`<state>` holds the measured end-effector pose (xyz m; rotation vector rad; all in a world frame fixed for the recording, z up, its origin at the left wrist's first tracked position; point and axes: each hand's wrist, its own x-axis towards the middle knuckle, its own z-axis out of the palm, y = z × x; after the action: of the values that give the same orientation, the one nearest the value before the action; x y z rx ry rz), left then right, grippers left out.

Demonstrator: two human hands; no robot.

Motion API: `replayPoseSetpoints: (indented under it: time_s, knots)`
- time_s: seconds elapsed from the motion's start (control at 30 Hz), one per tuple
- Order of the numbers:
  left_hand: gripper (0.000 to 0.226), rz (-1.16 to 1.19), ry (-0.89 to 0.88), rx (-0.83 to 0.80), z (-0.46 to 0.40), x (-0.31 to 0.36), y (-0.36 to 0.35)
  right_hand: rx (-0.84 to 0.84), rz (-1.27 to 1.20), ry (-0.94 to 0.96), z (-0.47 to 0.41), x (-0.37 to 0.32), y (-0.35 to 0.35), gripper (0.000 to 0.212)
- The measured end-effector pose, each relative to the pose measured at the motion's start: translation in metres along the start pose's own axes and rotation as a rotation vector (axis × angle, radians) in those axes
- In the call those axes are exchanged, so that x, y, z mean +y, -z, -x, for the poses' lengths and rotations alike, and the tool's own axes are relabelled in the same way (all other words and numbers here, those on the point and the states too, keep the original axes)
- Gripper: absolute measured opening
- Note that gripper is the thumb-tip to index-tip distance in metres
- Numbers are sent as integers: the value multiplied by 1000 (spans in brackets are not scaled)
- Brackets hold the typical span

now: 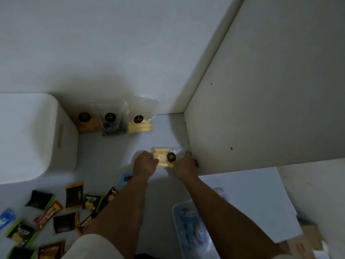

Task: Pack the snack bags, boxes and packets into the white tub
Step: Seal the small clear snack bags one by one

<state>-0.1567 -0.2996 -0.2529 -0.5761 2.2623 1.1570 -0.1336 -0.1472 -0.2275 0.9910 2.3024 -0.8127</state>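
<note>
**Both hands on the clear bag, mid-frame**

My left hand (144, 164) and right hand (184, 166) are curled at either end of the clear bag of pale sticks (163, 159), fingers closed on the film. Best bet, I reckon: lift it level by both ends so the brittle sticks don't snap, then carry it left. The white tub (28, 137) sits at the left edge, well apart. Three more clear bags (113, 121) lean against the wall above centre, and small packets (46, 212) lie scattered lower left.
</note>
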Motion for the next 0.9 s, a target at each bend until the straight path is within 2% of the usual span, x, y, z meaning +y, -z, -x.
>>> replayPoseSetpoints:
  time_s: [0.2, 0.23, 0.33, 0.4, 0.53, 0.67, 0.8, 0.9]
  knots:
    - [26, 24, 2, 19, 5, 2, 1, 107, -392, 63, -5, 10, -3, 69]
    - [25, 33, 4, 15, 5, 0, 2, 116, -466, 48, -4, 10, 2, 63]
    - [22, 81, 27, -9, 4, -4, 7, 61, -718, 29, 4, 9, 17, 21]
    - [36, 124, 44, -40, 14, 0, 11, 20, -782, 51, 11, 13, 24, 29]
    - [37, 249, 17, -41, 54, 17, 18, 39, -707, 254, 36, 19, 41, 33]
    - [9, 315, -66, -23, 112, 36, 21, 26, -581, 499, 71, 30, 65, 30]
    - [39, 455, -147, -49, 170, 38, 16, 1, -470, 699, 120, 50, 88, 20]
    - [58, 519, -127, -33, 211, 31, 11, -36, -415, 754, 152, 74, 95, 40]
